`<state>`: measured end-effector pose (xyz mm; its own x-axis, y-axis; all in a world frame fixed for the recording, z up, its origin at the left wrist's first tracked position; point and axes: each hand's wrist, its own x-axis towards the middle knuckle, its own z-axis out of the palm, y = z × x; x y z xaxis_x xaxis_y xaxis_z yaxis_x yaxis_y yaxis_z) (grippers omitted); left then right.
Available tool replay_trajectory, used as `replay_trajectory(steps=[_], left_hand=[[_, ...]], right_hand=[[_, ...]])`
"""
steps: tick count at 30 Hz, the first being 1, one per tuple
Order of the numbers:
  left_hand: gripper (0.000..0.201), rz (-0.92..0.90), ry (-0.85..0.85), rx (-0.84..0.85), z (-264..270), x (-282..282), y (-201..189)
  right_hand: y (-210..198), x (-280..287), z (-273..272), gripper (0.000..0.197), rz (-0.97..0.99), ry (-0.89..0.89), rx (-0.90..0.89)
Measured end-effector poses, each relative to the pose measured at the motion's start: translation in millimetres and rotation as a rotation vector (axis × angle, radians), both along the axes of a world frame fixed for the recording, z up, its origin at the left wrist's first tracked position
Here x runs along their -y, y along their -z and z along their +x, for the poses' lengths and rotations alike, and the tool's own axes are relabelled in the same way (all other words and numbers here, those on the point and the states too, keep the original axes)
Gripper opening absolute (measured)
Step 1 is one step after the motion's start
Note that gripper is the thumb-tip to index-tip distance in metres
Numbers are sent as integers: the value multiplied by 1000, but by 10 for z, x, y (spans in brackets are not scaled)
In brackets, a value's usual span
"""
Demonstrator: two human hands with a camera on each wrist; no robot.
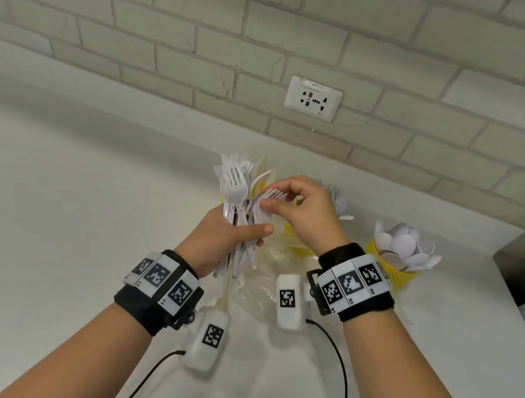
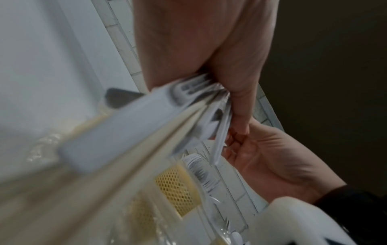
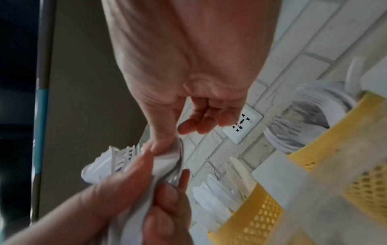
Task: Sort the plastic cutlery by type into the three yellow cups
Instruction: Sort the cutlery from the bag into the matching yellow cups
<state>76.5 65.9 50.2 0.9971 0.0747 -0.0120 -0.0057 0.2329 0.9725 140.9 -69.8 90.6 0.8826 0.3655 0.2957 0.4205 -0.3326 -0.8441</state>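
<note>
now, line by line, from the hands outward
left hand (image 1: 224,243): fingers and thumb curled round a bundle of forks (image 1: 237,219), handles pointing down toward the wrist, tines up and fanned.
right hand (image 1: 300,214): thumb and forefinger pinching one fork (image 1: 270,196) at the top right of the bundle; other fingers loosely bent, holding nothing.
knife cup (image 3: 254,215): yellow mesh, just behind the left hand, white knives standing in it.
middle cup (image 1: 298,245): yellow, directly under and behind the right hand, mostly hidden; white forks show above it.
spoon cup (image 1: 393,267): yellow, to the right of the right wrist, apart from it, packed with white spoons bowls up.
plastic wrap (image 1: 268,269): clear, crumpled on the counter below and between both hands.
counter (image 1: 60,217): white, beneath everything.
wall socket (image 1: 313,99): on the brick wall beyond the hands.
</note>
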Motion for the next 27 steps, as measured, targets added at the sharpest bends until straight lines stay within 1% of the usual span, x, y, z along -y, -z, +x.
replay_trajectory(steps=[4, 7, 9, 12, 13, 15, 16, 19, 21, 23, 25, 27], left_hand=[[27, 37, 12, -7, 19, 8, -13], [21, 61, 20, -38, 18, -2, -17], [22, 66, 35, -51, 34, -9, 1], [34, 74, 71, -44, 51, 9, 26], [31, 86, 69, -46, 50, 17, 27], [16, 110, 41, -64, 53, 22, 26], [14, 113, 22, -74, 59, 21, 29], [16, 94, -20, -76, 72, 12, 40], [17, 81, -38, -76, 74, 10, 39], [16, 69, -44, -69, 76, 19, 25], [17, 66, -39, -61, 83, 30, 16], [19, 66, -31, -57, 80, 41, 7]], right_hand=[[-68, 99, 30, 18, 178, 24, -59], [-140, 186, 69, 21, 339, 46, -158], [-200, 259, 101, 21, 411, 79, -176], [-335, 386, 162, 22, 489, 189, -87], [-395, 436, 188, 24, 518, 237, -41], [-499, 558, 267, 28, 556, 341, 75], [-540, 621, 305, 29, 550, 394, 146], [-578, 752, 383, 26, 416, 519, 352], [-544, 753, 411, 19, 312, 531, 410], [-449, 691, 453, 14, 168, 527, 413], [-279, 605, 516, 14, -78, 486, 375], [-36, 538, 578, 20, -458, 413, 340]])
